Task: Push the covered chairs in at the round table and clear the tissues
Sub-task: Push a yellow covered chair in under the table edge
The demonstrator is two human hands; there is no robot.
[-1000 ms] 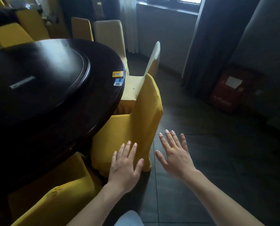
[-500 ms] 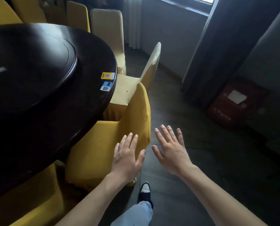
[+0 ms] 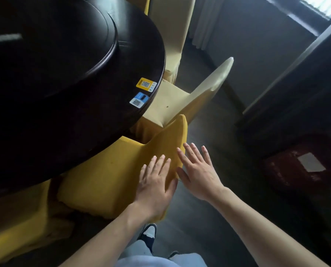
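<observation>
A yellow-covered chair (image 3: 110,176) stands at the rim of the dark round table (image 3: 68,105), its seat partly under the tabletop. My left hand (image 3: 155,182) lies flat on the back of its backrest, fingers straight. My right hand (image 3: 197,170) is spread open at the backrest's right edge, fingertips touching or nearly touching the fabric. Beyond it a cream-covered chair (image 3: 203,93) stands with its seat partly out from the table. No tissues are visible.
Another cream chair (image 3: 170,22) stands further round the table, and a yellow chair (image 3: 16,224) is at lower left. A red box (image 3: 295,170) sits on the dark floor at right, near a dark curtain (image 3: 295,78). My shoe (image 3: 148,232) is below the chair.
The yellow chair has slid in toward the table under my left hand. My right hand came in from the side to the backrest's edge. I have stepped closer.
</observation>
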